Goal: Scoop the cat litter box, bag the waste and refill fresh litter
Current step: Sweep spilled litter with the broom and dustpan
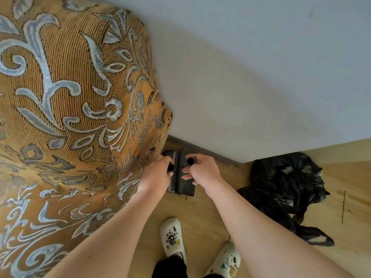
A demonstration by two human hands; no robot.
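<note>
I look straight down two long black handles. My left hand (157, 174) grips the round top of the left handle (171, 167). My right hand (203, 170) grips the top of the right handle (190, 161). Below them on the wood floor stands a black dustpan (187, 187) with a row of comb teeth (174, 178), and a dark brush head (168, 153) lies at its far end by the baseboard. A crumpled black plastic bag (285, 187) lies on the floor to the right, apart from both hands. No litter box is in view.
A large orange upholstered piece with blue floral pattern (66, 117) fills the left side, close to my left arm. A pale wall (251, 87) with a dark baseboard (200, 149) runs behind the dustpan. My feet in white clogs (173, 237) stand near the bottom.
</note>
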